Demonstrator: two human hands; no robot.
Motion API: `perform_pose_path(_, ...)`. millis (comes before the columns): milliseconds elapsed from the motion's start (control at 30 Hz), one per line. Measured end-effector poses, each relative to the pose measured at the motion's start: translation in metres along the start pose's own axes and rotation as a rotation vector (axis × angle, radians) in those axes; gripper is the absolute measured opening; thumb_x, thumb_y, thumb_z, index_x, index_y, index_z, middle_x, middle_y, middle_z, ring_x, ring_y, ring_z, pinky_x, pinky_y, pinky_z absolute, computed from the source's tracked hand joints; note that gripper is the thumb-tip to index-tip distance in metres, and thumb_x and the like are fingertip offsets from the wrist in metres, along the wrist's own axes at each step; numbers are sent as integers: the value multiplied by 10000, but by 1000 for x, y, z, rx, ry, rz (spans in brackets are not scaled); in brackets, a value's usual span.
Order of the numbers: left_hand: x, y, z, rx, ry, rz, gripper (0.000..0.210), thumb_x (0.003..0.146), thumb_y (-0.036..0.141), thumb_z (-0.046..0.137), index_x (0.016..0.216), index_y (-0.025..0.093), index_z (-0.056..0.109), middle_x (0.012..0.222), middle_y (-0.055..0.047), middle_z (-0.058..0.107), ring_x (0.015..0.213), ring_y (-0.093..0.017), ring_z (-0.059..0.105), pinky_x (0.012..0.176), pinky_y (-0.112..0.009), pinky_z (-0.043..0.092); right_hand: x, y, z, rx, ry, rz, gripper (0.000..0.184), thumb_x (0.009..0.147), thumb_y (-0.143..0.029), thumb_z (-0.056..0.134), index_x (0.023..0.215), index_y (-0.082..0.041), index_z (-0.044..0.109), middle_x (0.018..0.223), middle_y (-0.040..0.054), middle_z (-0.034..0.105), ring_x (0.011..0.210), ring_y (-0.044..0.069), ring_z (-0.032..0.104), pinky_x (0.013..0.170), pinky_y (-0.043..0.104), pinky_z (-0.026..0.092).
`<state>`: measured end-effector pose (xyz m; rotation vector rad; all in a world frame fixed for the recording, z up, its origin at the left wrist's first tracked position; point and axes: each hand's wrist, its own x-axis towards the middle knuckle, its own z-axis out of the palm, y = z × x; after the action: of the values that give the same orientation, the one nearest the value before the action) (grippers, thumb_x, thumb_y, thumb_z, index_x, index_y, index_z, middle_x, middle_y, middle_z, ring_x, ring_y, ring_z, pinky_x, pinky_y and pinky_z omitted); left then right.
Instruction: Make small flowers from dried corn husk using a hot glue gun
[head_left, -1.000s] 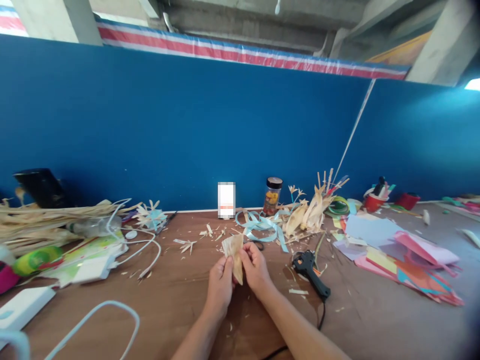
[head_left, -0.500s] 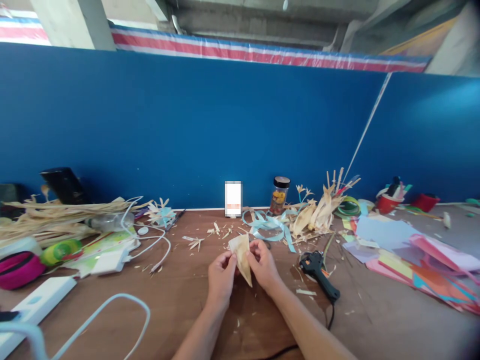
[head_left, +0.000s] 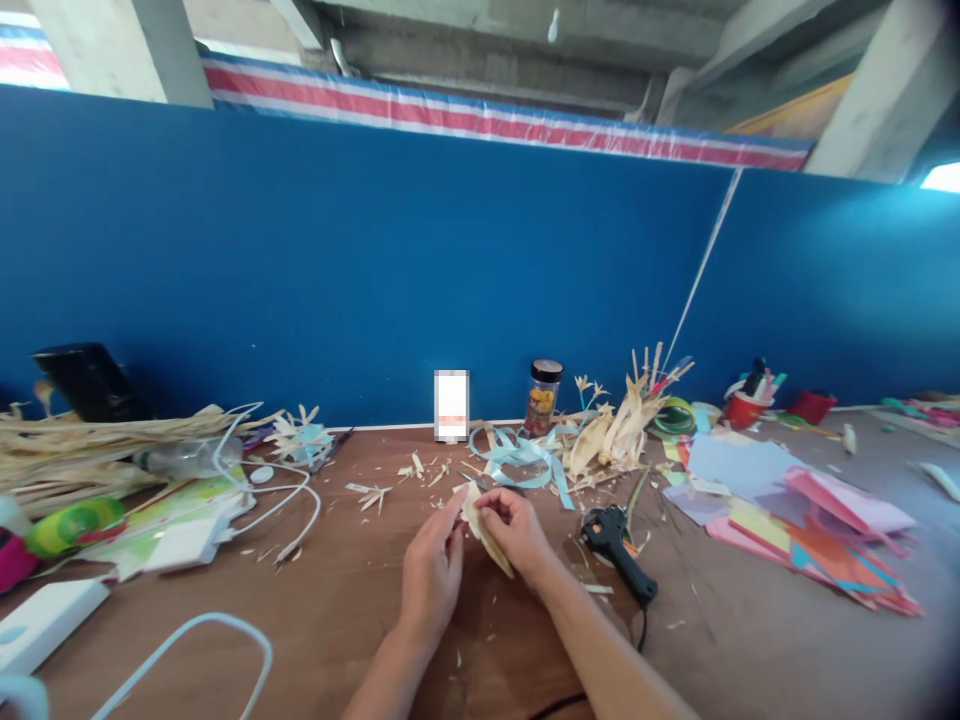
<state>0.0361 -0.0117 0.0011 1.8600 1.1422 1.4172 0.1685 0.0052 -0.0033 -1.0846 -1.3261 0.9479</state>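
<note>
A pale piece of dried corn husk [head_left: 491, 545] is between my two hands, above the brown table. It hangs at a slant, its pointed end down and to the right. My right hand [head_left: 517, 535] pinches it near the upper part with thumb and fingers. At the top left edge of the husk are the fingertips of my left hand [head_left: 433, 570], pressed together on it; its grip is partly hidden. A black glue gun [head_left: 619, 555] lies to the right of my right hand, its cord running toward me.
Light blue ribbon [head_left: 517, 455], a lidded jar [head_left: 542, 400] and a corn husk bundle [head_left: 619, 430] lie along the blue partition [head_left: 375, 270]. Coloured paper [head_left: 757, 480] spreads at right. White cables [head_left: 307, 500] and a power strip [head_left: 52, 620] occupy the left. Husk scraps [head_left: 371, 495] litter the table.
The view has swung a little to the right. The husk has turned and shows a narrower side. My left fingers have shifted up to its top edge; my right hand still pinches it.
</note>
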Motion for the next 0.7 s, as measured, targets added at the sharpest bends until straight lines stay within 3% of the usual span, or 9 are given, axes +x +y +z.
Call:
perform_pose_path(200,1,-4,-3,-6,-9,-21,264,735,202,460,908,225,657,920,-73,654,866,-213,582,801,-327,426,0,-1,-4,8,-9,36,136,709,-258,514,729,-157,602,616,-2,589,556,123,518,516,216,403)
perform_pose_path(300,1,-8,-2,-92,83,-145,215,708,225,503,847,195,664,874,-72,666,799,-213,603,752,-321,451,0,-2,-6,36,-43,70,171,742,-257,458,756,-164,601,608,-6,591,533,119,527,480,206,400)
perform_pose_path(400,2,-10,0,-213,117,-254,214,684,235,538,854,174,651,848,-68,674,745,-203,618,700,-303,472,-1,-2,-4,93,-115,54,132,718,-209,489,800,-175,587,661,-7,612,597,129,565,546,226,435)
perform_pose_path(500,2,-10,2,-251,74,-220,251,669,203,548,901,174,640,881,-68,666,779,-200,614,715,-300,472,-1,-1,-3,104,-142,-4,134,697,-171,518,818,-178,575,715,-1,619,675,138,576,626,248,445)
perform_pose_path(600,2,-8,1,-164,72,-140,224,677,159,517,845,187,661,873,-61,664,815,-202,601,754,-311,453,-2,0,-3,23,-111,-56,123,702,-160,508,801,-175,580,719,0,610,656,131,561,605,235,434)
perform_pose_path(700,3,-6,-1,-103,99,-148,218,682,146,491,799,188,671,839,-57,672,798,-202,603,756,-319,447,-2,1,-4,-35,-78,-89,124,703,-144,495,783,-174,585,710,-6,598,633,123,546,589,227,424)
